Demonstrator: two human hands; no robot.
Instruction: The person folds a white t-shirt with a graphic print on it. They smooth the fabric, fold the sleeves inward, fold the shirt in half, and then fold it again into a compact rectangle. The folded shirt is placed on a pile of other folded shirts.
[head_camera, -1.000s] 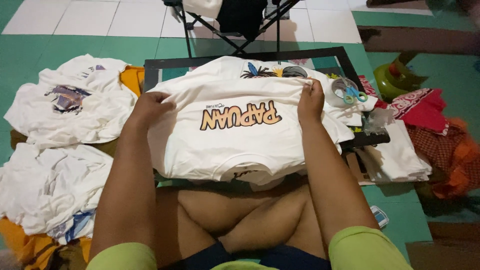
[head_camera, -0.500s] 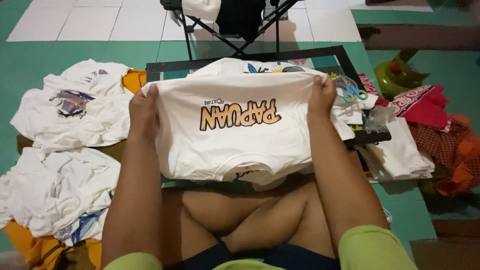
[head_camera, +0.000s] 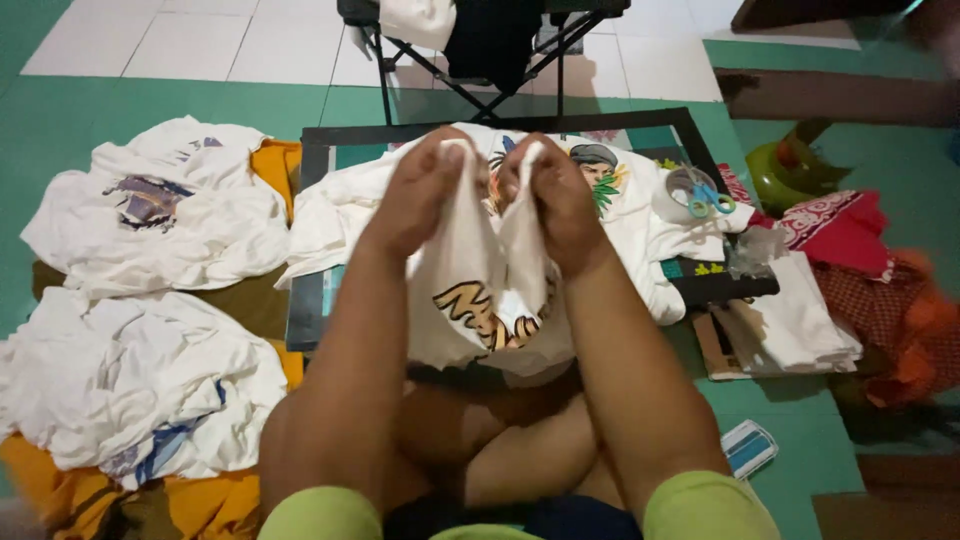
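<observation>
1. Nearest the camera: two lime-green sleeves (head_camera: 330, 515) at the lower edge, with the person's crossed bare legs (head_camera: 500, 450) between the forearms.
2. A small blue-and-white packet (head_camera: 748, 448) lies on the green floor (head_camera: 60, 120) just right of the right forearm.
3. Left foreground: a heap of white shirts (head_camera: 130, 390) resting on orange cloth (head_camera: 200, 505).
4. Centre: the left hand (head_camera: 425, 190) and right hand (head_camera: 560, 195) are raised side by side, almost touching, each closed in a pinch on the top edge of a white T-shirt (head_camera: 480, 290); the shirt hangs gathered and folded lengthwise below them, over the lap and the near edge of the table, its orange lettered print partly hidden in the fold.
5. Behind the hands: a low black-framed table (head_camera: 305, 300) carrying more white printed shirts (head_camera: 630, 210), one with a cartoon figure.
6. On the table's right end: a roll of clear tape with blue-handled scissors (head_camera: 705, 195) lying across it.
7. Right of the table: a folded white stack (head_camera: 800, 325) on cardboard, then red patterned cloth (head_camera: 840, 225) and a green object (head_camera: 780, 175).
8. Left, farther off: a second pile of white shirts (head_camera: 160, 210) with a dark print.
9. Farthest: a black folding stand (head_camera: 480, 50) draped with dark and white cloth, standing on white tiles
</observation>
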